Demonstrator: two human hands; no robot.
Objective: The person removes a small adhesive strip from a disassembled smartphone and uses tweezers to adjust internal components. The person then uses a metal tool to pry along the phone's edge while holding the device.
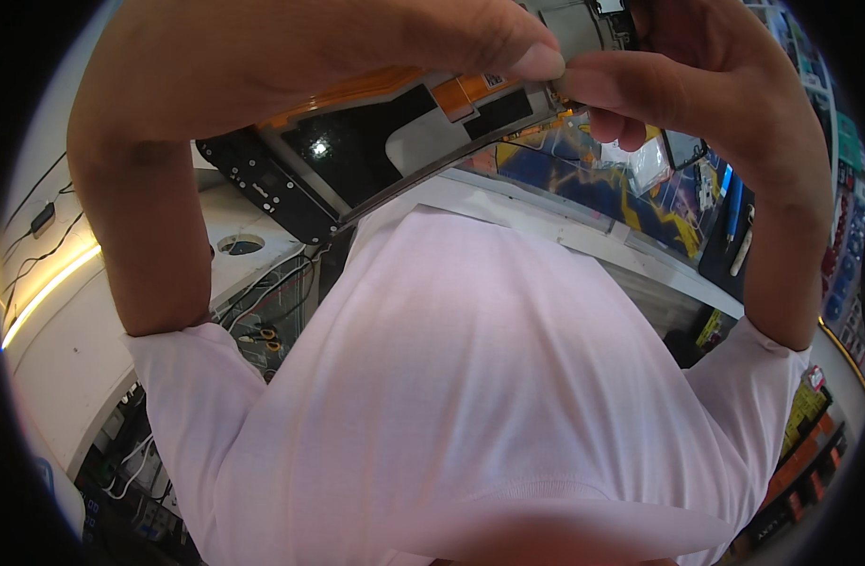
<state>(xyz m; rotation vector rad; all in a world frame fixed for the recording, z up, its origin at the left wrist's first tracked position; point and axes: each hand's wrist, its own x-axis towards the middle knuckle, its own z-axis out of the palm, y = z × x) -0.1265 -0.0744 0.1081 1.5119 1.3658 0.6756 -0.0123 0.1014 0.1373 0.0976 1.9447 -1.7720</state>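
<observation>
An opened phone (343, 156), its back cover off, is held up tilted in both hands near the upper edge of the view. Its inside shows a black and silver surface, an orange flex cable (454, 99) and a black plastic end piece with screws (272, 193). My left hand (357, 57) is closed around the phone's far side, with the thumb pressing on the inner face. My right hand (682, 90) pinches the right end, its thumb tip almost meeting the left thumb. The fingers behind the phone are partly hidden, and its far end is cut off by the frame.
Below the phone lies a blue and yellow mat (678, 222) with a clear plastic bag (648, 165) on it. A blue pen-like tool (734, 209) rests at its right. Yellow-handled scissors (266, 336), cables and a lit strip (50, 300) are on the left.
</observation>
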